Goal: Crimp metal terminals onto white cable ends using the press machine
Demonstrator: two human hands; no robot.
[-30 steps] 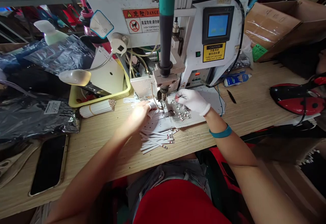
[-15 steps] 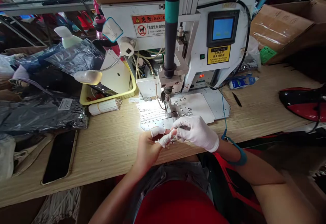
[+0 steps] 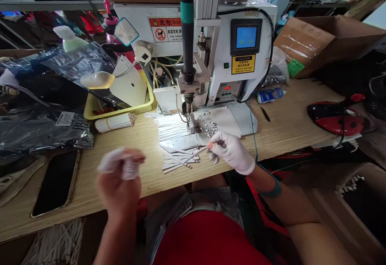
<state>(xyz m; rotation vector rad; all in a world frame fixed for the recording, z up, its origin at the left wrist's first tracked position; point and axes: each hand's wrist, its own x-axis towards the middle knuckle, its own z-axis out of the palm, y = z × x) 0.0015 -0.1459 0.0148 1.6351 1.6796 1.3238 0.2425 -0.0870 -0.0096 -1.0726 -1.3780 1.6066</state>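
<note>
My right hand (image 3: 232, 150), in a white glove with bare fingertips, pinches one end of a thin white strip (image 3: 196, 153). The strip slants down to the left over a loose pile of similar white strips (image 3: 173, 161) at the table's front. My left hand (image 3: 120, 172), with white coverings on some fingers, is raised over the table to the left of the pile. Its fingers are curled but smeared by motion, so whether they hold anything is hidden. Behind the pile stands a soldering machine (image 3: 187, 92), with more white strips (image 3: 171, 127) and small metal pieces (image 3: 208, 124) on its base.
A yellow basket (image 3: 120, 113) and a banded bundle of strips (image 3: 114, 123) lie left of the machine. A phone (image 3: 56, 184) rests at the left front. To the right are a blue-and-white tube (image 3: 270, 95), a black-and-red iron-like object (image 3: 334, 118) and a cardboard box (image 3: 304, 42).
My hands were together in front of the machine. My left hand has swung away to the left, uncovering the strip pile, while my right hand stays near it with a strip. The head view shifted right.
</note>
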